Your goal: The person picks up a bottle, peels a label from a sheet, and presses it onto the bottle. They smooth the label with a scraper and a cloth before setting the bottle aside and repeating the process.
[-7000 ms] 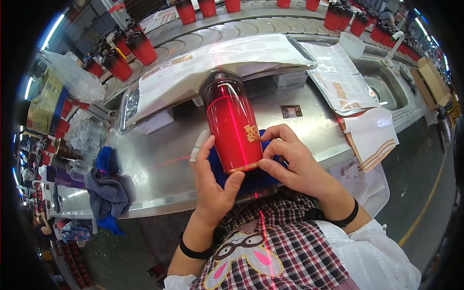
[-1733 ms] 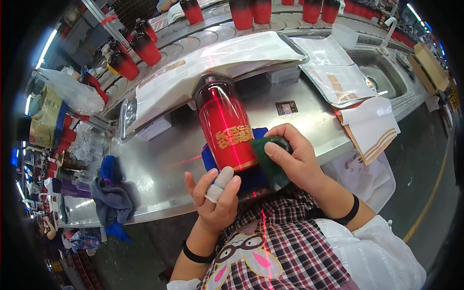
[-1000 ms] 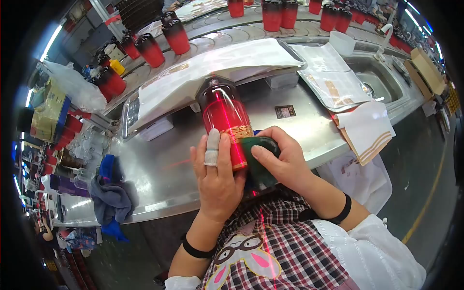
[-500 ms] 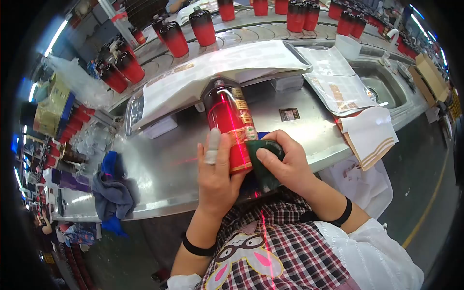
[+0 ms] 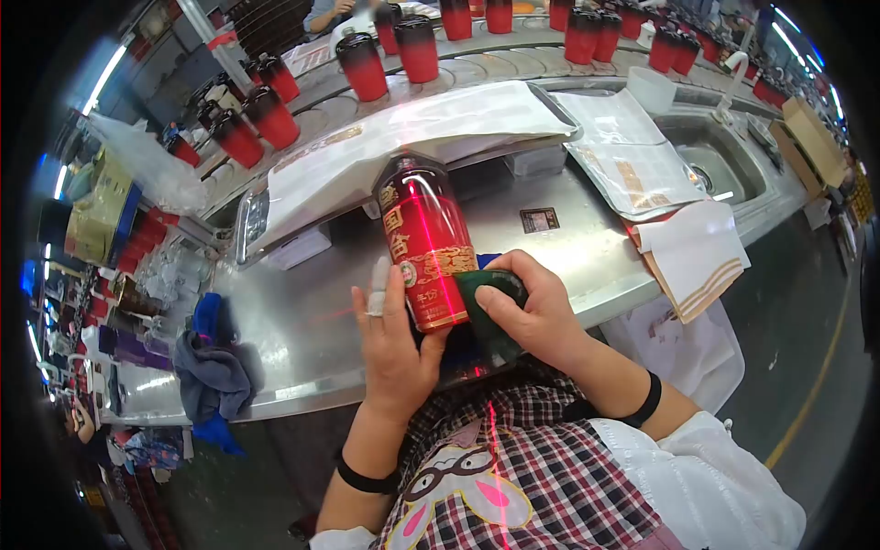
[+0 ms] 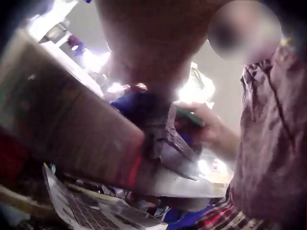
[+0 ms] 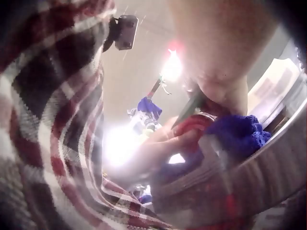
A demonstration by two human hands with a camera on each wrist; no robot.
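Observation:
A glossy red bottle with a dark neck end lies tilted, its neck against a dark notched rest and its base toward the person. Gold characters, a round emblem and a gold dragon band show on its upper side. My left hand rests along its left side, fingers mostly straight, thumb by the base; one finger wears a pale finger cover. My right hand grips a dark green flat scraper, thumb on top, its edge against the bottle's lower right side. A blue cloth lies under the bottle.
Behind the bottle slopes a tray covered in white sheets. A second sheet-covered tray, an orange-striped sheet and a sink are at right. A grey-blue cloth hangs at the left edge. Red-black bottles line the conveyor.
The bottle has rolled so its gold characters moved from hidden to the right, then to the left side. The right hand took up the scraper; the left hand came back onto the bottle.

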